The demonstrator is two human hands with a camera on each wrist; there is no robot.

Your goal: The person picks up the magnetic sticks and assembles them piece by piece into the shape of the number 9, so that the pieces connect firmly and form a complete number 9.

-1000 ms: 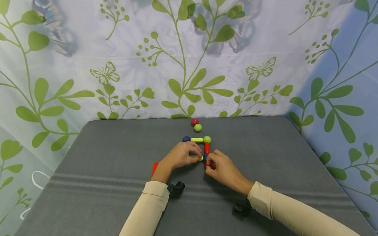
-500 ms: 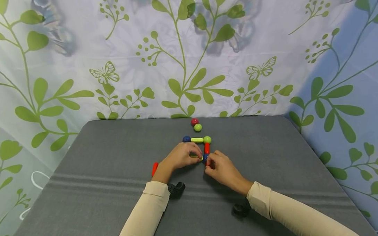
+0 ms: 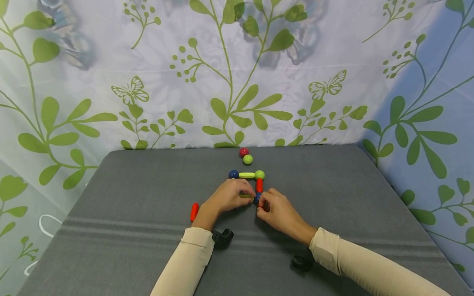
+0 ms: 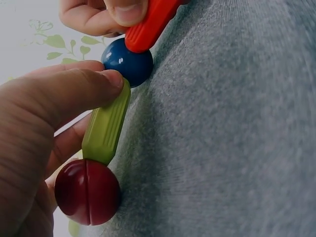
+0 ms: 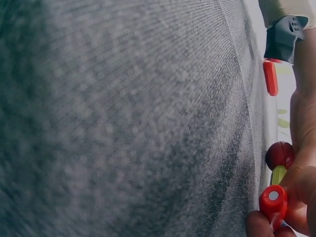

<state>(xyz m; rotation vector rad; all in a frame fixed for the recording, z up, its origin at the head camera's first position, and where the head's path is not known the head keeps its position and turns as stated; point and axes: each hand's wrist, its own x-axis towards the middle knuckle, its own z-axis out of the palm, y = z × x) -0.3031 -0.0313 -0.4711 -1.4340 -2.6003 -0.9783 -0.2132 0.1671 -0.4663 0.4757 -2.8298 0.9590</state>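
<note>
My left hand [image 3: 232,195] pinches a yellow-green magnetic rod [image 4: 106,128] close to a blue ball [image 4: 127,61], its fingertips touching that ball. A dark red ball [image 4: 88,191] sits on the rod's other end, beside the left fingers. My right hand [image 3: 278,209] grips a red magnetic rod [image 4: 155,22], one end of which meets the blue ball. In the right wrist view, the free end of this red rod [image 5: 272,200] shows between finger and thumb. Beyond the hands, another red rod [image 3: 259,185] runs from the blue ball to a green ball [image 3: 259,175].
A yellow-green rod [image 3: 246,175] links the green ball with another blue ball [image 3: 233,174]. Farther back lie a loose red ball [image 3: 243,152] and green ball [image 3: 248,159]. One loose red rod [image 3: 194,211] lies by the left wrist on the grey tabletop [image 3: 144,181].
The left fingertips have shifted slightly right along the yellow-green rod, up to the blue ball. My right hand has hardly moved.
</note>
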